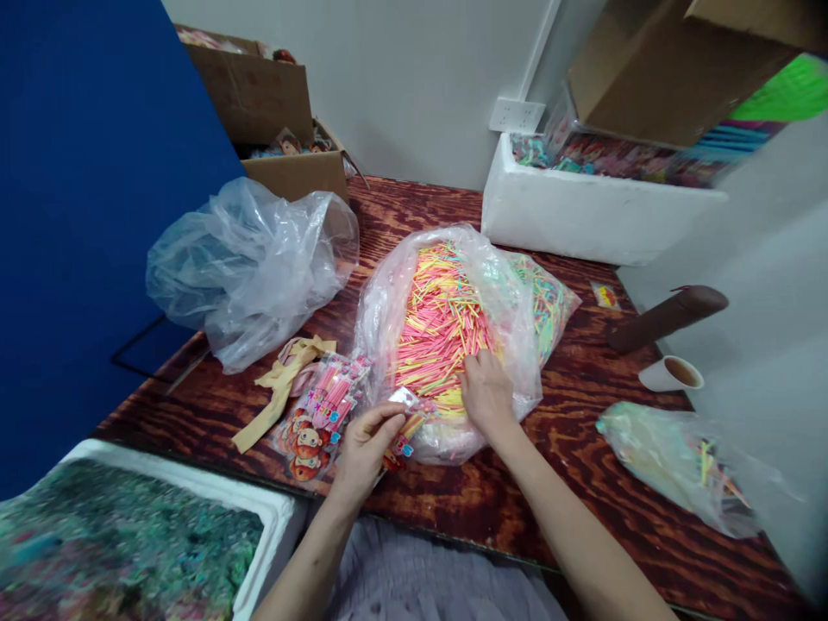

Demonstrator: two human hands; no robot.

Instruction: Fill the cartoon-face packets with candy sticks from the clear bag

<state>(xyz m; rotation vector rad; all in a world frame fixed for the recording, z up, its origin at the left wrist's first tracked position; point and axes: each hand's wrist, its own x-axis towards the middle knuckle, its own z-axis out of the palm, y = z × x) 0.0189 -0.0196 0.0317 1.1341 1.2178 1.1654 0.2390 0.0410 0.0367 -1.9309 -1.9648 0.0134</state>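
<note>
Head view: thin coloured sticks [440, 319], too many to count, fill one clear plastic bag [379, 302] mid-tabletop [569, 483]. They look light and fairly stiff, perhaps easily bent; a small bundle is best taken around mid-length. The right hand [488, 392] has its fingertips among them at the bag's near right side; whether they grip any, I cannot tell. Just beside it, the left hand [362, 448] pinches one small packet [414, 421], likely slippery film, best held by its edge. Left of that lies a pile of packets [333, 392], overlapping, uncountable. Farther out: one paper cup [653, 375], one back foam box [569, 211], one near foam box [278, 509].
</note>
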